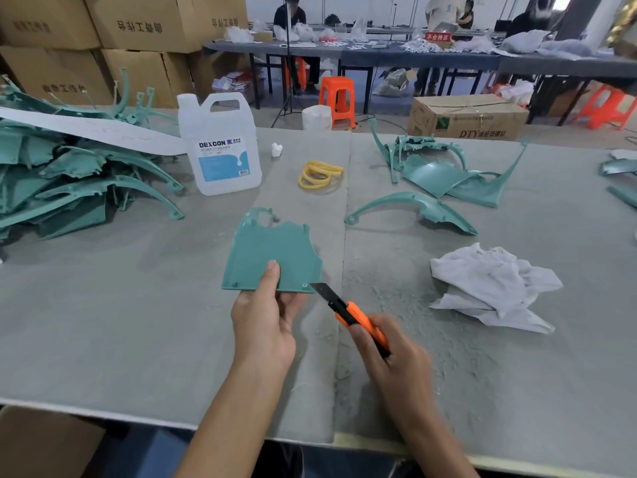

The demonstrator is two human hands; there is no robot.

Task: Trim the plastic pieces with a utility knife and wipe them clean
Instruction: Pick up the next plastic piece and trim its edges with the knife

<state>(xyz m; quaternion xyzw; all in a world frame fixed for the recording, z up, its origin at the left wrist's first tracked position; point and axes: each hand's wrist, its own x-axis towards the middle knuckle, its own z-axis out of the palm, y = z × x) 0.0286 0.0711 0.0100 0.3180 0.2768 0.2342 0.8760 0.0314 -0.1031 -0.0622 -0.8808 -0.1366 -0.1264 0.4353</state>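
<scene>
Plastic piece (272, 257) over dusty table (138, 322); boxes (138, 22) behind

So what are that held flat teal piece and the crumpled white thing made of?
The flat teal panel looks like moulded plastic, matte, with screw bosses and a ragged edge. The crumpled white rag seems soft cloth, judging by its limp folds.

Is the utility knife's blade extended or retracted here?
Extended: the utility knife shows a dark blade projecting past its orange body, tip at the corner of the plastic piece.
</scene>
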